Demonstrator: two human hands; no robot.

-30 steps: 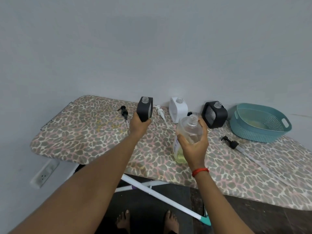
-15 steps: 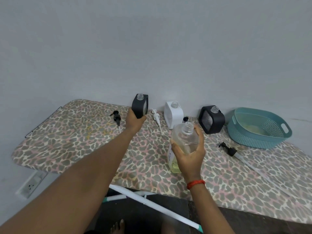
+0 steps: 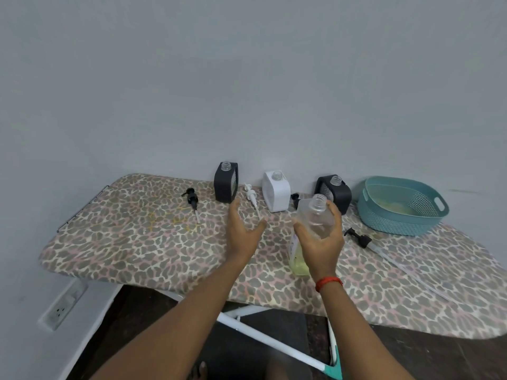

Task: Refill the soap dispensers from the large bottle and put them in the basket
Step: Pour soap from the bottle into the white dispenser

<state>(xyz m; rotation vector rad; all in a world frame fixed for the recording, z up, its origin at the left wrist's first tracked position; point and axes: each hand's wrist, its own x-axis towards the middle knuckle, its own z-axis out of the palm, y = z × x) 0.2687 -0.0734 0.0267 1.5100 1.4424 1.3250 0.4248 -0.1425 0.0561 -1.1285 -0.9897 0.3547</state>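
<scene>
My right hand point(image 3: 321, 237) grips the large clear bottle point(image 3: 310, 229), uncapped, with yellowish soap low inside. My left hand point(image 3: 242, 229) hovers open over the board, empty, just in front of a black dispenser point(image 3: 225, 182) that stands uncapped by the wall. A white dispenser point(image 3: 275, 191) and a second black dispenser point(image 3: 335, 193) stand uncapped further right. The teal basket point(image 3: 395, 218) sits at the far right, with no dispenser inside. Pump heads lie loose: a black pump point(image 3: 192, 200), a white pump point(image 3: 251, 197) and a long-tubed black pump point(image 3: 359, 237).
Everything rests on an ironing board with a leopard-print cover point(image 3: 123, 237) against a grey wall. Its white legs point(image 3: 274, 338) cross below the front edge. A wall socket point(image 3: 61, 305) sits low on the left. My feet show at the bottom.
My left hand set the black dispenser down by the wall and let go, then drew back open. My right hand still holds the large bottle.
</scene>
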